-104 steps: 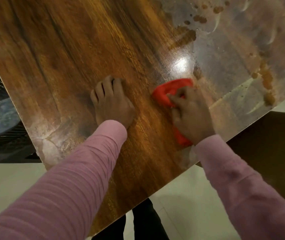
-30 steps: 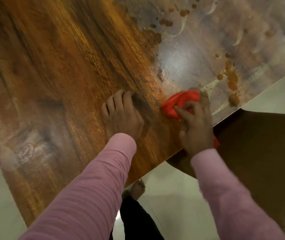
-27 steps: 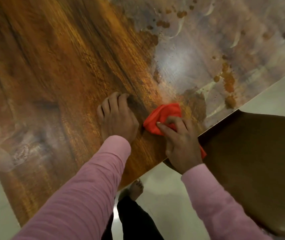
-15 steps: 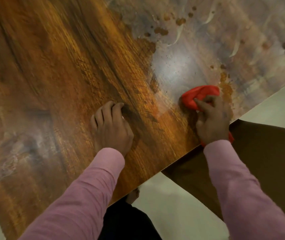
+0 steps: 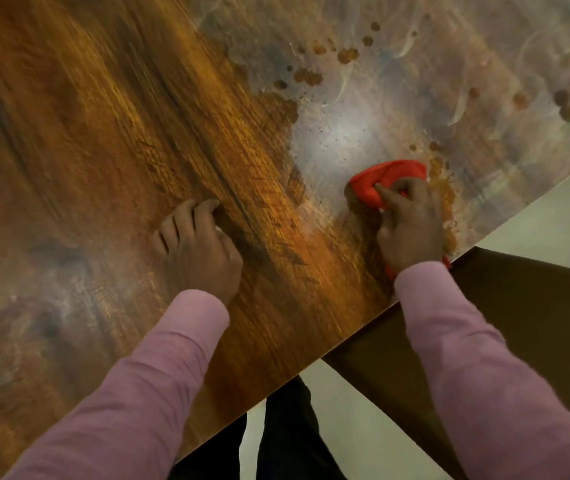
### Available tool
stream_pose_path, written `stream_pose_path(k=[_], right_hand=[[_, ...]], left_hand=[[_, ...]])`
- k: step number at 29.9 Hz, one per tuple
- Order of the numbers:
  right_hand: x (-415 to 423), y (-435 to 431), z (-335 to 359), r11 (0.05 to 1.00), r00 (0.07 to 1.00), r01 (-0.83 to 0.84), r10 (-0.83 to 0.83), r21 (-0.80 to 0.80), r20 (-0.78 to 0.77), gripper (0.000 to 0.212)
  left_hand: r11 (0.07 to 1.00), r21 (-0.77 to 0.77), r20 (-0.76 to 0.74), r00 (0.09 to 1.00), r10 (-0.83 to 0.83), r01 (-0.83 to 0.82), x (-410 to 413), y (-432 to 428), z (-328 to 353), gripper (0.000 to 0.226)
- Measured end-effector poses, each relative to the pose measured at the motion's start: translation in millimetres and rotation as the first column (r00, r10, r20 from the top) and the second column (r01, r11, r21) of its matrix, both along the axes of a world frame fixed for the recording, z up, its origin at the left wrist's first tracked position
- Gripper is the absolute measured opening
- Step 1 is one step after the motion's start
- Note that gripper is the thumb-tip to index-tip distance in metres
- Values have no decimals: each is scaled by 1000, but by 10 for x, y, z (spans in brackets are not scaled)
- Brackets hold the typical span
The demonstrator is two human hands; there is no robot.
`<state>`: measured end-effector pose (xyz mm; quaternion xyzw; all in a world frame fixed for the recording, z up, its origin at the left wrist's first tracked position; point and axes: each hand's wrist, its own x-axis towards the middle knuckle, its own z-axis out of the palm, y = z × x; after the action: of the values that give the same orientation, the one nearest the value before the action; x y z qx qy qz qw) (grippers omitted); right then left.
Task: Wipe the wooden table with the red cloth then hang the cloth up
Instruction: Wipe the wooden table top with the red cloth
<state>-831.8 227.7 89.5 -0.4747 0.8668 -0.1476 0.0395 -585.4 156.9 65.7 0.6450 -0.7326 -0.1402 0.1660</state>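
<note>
The wooden table (image 5: 103, 133) fills most of the head view, glossy brown on the left and covered with a hazy film and brown spots on the right. My right hand (image 5: 410, 225) grips the bunched red cloth (image 5: 385, 180) and presses it on the table near the right edge, at the border of the hazy patch. My left hand (image 5: 198, 249) rests on the bare wood to the left, fingers bent, with nothing in it.
A dark brown chair seat (image 5: 519, 323) sits below the table's right edge. Pale floor (image 5: 553, 223) shows beyond the edge. My dark-trousered legs (image 5: 287, 438) stand at the table's near edge. Brown splatter marks (image 5: 311, 76) dot the hazy area.
My right hand swept the red cloth left toward my left hand, then back right along the table edge. The left hand stayed pressed on the wood.
</note>
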Motion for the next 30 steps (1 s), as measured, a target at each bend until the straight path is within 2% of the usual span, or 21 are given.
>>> stream_pose_path(k=[2,5,9,11,15,18,20,22,24,26,28,30], right_hand=[[131,-14,-11,1000,1000,-4,4,-16,-6,43],[564,36,-39,985,986,-168,168,-37,20,42],[1020,127,-35,917,916,-396,398,-36,60,46],[814,82,-38,924,923,-382,383,-30,36,45],[53,-295,-26,997,996,-77,78,22,-35,42],[-116,-527,-6,999,999,32,-32,8,18,40],[102,-531,-7,1000,1000,-14,14,9,15,42],[493,-455,-17,985,984,-173,173,-18,38,46],[873,-349,-13,935,931,-352,355,-52,80,52],[994,-292,-8,885,880,-461,466,-69,92,52],[799,-341,-23,875,875,-482,483,-38,38,47],[433,-523,-46,923,923,-384,383,-13,-39,43]], left_hand=[[1000,-9,31,999,12,-11,-49,-107,-4,42],[1000,-25,73,997,20,-18,-144,-237,-5,43],[998,-49,85,995,43,-39,-217,-302,-46,39],[998,-57,90,995,41,-36,-228,-287,-72,38],[998,-43,95,995,42,-38,-227,-283,-81,39],[998,-37,100,994,47,-43,-239,-288,-73,39],[998,-39,94,994,51,-48,-243,-290,-68,39],[998,-40,90,995,49,-46,-245,-299,-66,39],[998,-47,91,995,50,-46,-246,-302,-68,39],[997,-56,98,994,51,-46,-237,-296,-70,39],[997,-63,97,994,47,-41,-228,-303,-78,39],[997,-65,88,995,46,-40,-222,-308,-88,38]])
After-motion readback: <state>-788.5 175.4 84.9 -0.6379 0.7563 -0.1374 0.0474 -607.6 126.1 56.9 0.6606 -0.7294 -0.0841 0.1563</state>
